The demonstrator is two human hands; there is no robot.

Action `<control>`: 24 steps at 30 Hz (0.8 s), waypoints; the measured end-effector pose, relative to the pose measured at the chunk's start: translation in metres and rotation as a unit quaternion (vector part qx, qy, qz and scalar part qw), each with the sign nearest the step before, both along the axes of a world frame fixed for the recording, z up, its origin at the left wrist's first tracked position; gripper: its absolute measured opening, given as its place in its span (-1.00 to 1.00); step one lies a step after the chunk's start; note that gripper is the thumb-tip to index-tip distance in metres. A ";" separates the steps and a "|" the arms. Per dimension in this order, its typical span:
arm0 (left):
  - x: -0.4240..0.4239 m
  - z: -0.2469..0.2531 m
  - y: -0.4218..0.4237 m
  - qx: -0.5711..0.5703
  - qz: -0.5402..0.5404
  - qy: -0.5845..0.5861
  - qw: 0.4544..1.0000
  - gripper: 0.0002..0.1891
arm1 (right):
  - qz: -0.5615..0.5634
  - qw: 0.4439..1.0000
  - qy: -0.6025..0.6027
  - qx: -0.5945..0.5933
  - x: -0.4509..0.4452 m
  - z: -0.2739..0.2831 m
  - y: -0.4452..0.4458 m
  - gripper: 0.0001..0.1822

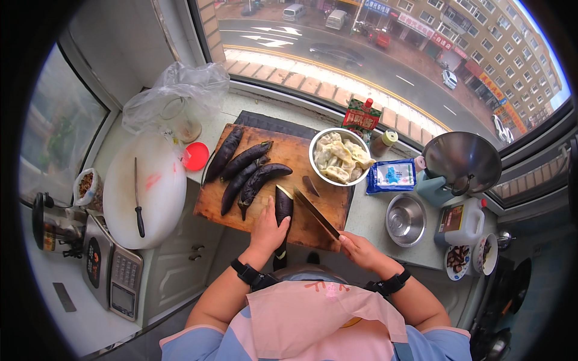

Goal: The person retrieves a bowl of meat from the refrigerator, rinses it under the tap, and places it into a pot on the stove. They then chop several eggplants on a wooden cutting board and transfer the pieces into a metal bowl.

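My left hand (269,228) rests on a dark purple eggplant (283,205) whose far end is cut, showing pale flesh. That eggplant lies at the near edge of a wooden cutting board (311,225), its near end over the edge. In my right hand (359,248) is the handle of a kitchen knife (316,213); the blade slants up to the left, its tip close beside the cut end. A loose eggplant piece (310,186) lies right of the tip. Several whole eggplants (246,160) lie on the board's left side. A white bowl of dumplings (338,158) stands at its back right corner.
Left are a round white board (117,203) bearing a sharpening rod (137,194), a red lid (197,156) and a microwave (110,270). Right are a blue packet (392,176), a steel bowl (406,220), a wok (463,158) and a plastic jug (459,222). A sauce pouch (360,116) stands behind.
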State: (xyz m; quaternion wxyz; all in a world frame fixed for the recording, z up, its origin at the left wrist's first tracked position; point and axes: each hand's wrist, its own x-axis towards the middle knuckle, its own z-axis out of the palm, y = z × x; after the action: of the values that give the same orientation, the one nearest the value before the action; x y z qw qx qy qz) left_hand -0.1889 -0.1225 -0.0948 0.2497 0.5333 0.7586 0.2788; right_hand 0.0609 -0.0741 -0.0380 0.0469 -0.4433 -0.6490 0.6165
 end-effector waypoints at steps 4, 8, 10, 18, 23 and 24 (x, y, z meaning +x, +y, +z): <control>0.006 0.009 -0.009 0.042 -0.022 0.099 0.994 -0.24 | -0.055 0.992 0.051 -0.103 0.001 0.002 -0.002 -0.66; 0.009 0.008 -0.010 0.025 -0.020 0.086 0.996 -0.25 | -0.077 0.987 0.078 -0.117 0.001 0.009 -0.009 -0.66; 0.007 0.006 -0.011 0.007 -0.027 -0.026 0.999 -0.23 | -0.071 0.986 0.092 -0.120 0.003 0.020 -0.009 -0.66; 0.012 -0.005 -0.019 -0.008 -0.057 -0.090 0.994 -0.25 | -0.057 0.975 0.083 -0.199 0.008 0.038 -0.006 -0.65; 0.012 -0.006 -0.017 -0.013 -0.064 -0.085 0.994 -0.25 | -0.046 0.974 0.043 -0.217 -0.001 0.043 -0.004 -0.63; 0.015 -0.005 -0.017 -0.002 -0.068 -0.071 0.995 -0.23 | -0.036 0.978 0.032 -0.204 -0.005 0.043 -0.004 -0.63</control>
State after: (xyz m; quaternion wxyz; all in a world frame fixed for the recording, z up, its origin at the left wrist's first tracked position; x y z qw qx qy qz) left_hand -0.1744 -0.1396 -0.1003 0.3226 0.5619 0.7016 0.2966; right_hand 0.0554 -0.0778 0.0055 -0.0014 -0.4464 -0.4912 0.7479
